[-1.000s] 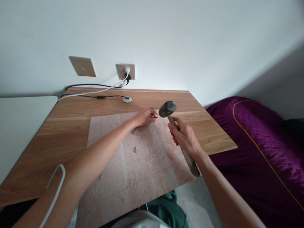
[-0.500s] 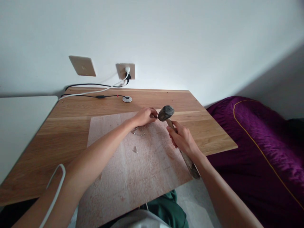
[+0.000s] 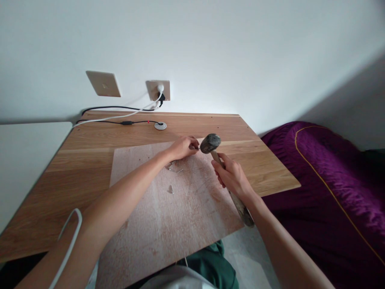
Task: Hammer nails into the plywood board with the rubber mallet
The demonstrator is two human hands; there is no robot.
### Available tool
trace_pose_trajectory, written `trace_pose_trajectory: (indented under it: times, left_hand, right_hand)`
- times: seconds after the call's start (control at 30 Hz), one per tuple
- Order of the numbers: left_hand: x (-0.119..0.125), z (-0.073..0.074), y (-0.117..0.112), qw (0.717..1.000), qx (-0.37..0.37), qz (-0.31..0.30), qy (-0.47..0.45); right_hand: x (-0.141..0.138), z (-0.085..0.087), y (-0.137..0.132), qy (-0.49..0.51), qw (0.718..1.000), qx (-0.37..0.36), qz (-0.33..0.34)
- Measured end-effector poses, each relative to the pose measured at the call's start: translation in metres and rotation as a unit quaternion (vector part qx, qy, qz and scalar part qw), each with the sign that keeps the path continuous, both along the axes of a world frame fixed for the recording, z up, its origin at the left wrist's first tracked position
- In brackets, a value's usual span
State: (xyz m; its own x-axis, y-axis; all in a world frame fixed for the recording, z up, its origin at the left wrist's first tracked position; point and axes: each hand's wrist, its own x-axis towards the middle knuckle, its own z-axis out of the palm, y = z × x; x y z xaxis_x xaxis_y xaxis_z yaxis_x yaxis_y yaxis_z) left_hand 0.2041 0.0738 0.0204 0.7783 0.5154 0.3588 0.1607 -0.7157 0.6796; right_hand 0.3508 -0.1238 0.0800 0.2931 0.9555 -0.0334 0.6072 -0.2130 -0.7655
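In left hand [image 3: 182, 148], near the far right corner of board [image 3: 168, 224]: small thin piece [image 3: 197, 149], too fine to identify, pinched between fingers [image 3: 193, 141]. Wrapped in fingers of right hand [image 3: 234, 176]: mallet [image 3: 210, 143], head just beside left fingers, butt by board's near right corner. Toward board's far edge: loose nails [image 3: 180, 171]. Between board and right edge of table [image 3: 267, 164]: broad strip of wood. Overhung by board: table's near edge.

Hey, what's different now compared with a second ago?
The mallet in the right hand has dipped slightly, its head now a little lower and nearer the left hand; I can't tell if it touches anything. Nothing was visibly picked up or let go. The left hand, the board and the loose metal pieces on it stayed put.
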Motion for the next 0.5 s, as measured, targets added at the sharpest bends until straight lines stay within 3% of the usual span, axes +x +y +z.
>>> trace_pose_trajectory:
  times: [0.37, 0.5]
  left_hand:
    - [0.000, -0.001, 0.002, 1.000, 0.018, -0.013, -0.001]
    - [-0.001, 0.000, 0.001, 1.000, 0.008, -0.009, -0.006]
  right_hand:
    - [-0.002, 0.014, -0.001, 0.011, 0.999, 0.049, -0.003]
    - [-0.002, 0.012, 0.003, -0.008, 0.999, 0.030, 0.008]
